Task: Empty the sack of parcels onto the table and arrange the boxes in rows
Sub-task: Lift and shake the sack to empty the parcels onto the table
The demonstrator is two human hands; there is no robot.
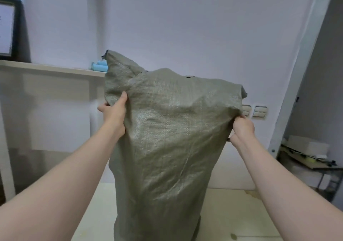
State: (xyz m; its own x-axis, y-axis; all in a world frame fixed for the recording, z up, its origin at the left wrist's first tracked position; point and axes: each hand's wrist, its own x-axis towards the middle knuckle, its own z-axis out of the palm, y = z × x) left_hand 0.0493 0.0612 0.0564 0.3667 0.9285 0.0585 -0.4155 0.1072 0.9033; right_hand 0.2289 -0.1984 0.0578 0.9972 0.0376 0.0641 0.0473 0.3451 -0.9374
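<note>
A large grey-green woven sack (167, 138) stands tall in front of me, held up over the pale table (241, 214). My left hand (113, 111) grips the sack's upper left side, thumb on the near face. My right hand (241, 127) pinches a bunch of fabric at the upper right corner. The sack's top end is closed and crumpled, and its lower end reaches the table at the bottom of the view. No parcels or boxes are visible; the sack hides whatever is inside or under it.
A light shelf (52, 68) runs along the wall at the left, with blue rolls (99, 67) and a dark framed picture (9, 31) on it. At the right stand a white door frame (297, 85), wall switches (259, 111) and a cluttered low rack (306, 155).
</note>
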